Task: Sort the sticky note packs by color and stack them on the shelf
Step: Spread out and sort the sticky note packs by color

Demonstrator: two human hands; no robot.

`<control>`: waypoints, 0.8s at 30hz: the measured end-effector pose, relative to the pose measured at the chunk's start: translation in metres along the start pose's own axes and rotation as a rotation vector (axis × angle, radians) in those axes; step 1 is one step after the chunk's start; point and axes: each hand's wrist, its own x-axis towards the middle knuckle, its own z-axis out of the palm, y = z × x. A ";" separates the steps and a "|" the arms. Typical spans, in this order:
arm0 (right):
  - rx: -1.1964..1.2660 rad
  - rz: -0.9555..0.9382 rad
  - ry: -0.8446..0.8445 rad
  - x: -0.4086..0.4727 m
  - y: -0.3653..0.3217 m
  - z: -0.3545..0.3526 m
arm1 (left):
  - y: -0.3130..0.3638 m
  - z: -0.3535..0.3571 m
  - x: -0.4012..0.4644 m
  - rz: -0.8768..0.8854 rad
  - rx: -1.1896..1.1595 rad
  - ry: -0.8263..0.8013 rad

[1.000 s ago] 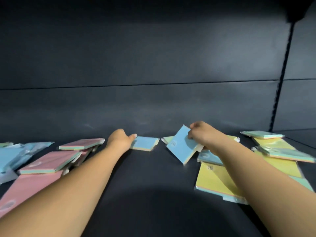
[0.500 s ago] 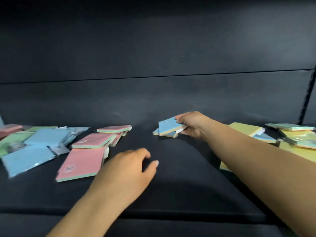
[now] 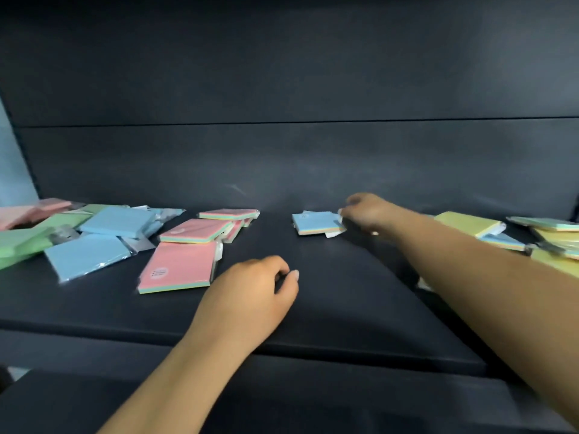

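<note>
Blue is the colour in play: our right hand (image 3: 365, 213), reaching far back on the shelf (image 3: 344, 292), rests at the right edge of a small blue stack (image 3: 316, 223) of two packs lying flat. Motion blur hides whether its fingers pinch the top pack or only touch it, so we cannot tell. Our left hand (image 3: 250, 296) hovers near the shelf's front edge, fingers loosely curled on nothing. Nearest to it, just to its left, lies the pink pack (image 3: 178, 268), flat, its longer side running away from us. More blue packs (image 3: 103, 233) lie further left, well apart from the stack, so we judge the left hand better placed to fetch them. Yellow packs (image 3: 466, 223) sit beyond our right forearm. The pink pack bears a round label, too small to read.
</note>
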 end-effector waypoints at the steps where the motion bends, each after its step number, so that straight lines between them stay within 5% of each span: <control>1: 0.041 0.012 -0.014 -0.006 0.003 -0.013 | 0.001 -0.001 0.001 0.012 0.013 -0.012; 4: 0.050 0.041 -0.006 -0.033 0.020 -0.056 | 0.008 0.000 0.006 0.040 0.039 -0.074; 12: -0.583 0.368 0.064 -0.104 0.077 -0.112 | 0.071 0.003 0.030 0.199 -0.056 -0.181; 17: -0.548 0.514 0.009 -0.091 0.084 -0.094 | 0.100 0.017 0.048 0.264 -0.085 -0.162; 24: -0.518 0.560 0.039 -0.077 0.081 -0.078 | 0.083 0.032 0.056 0.126 -0.158 -0.241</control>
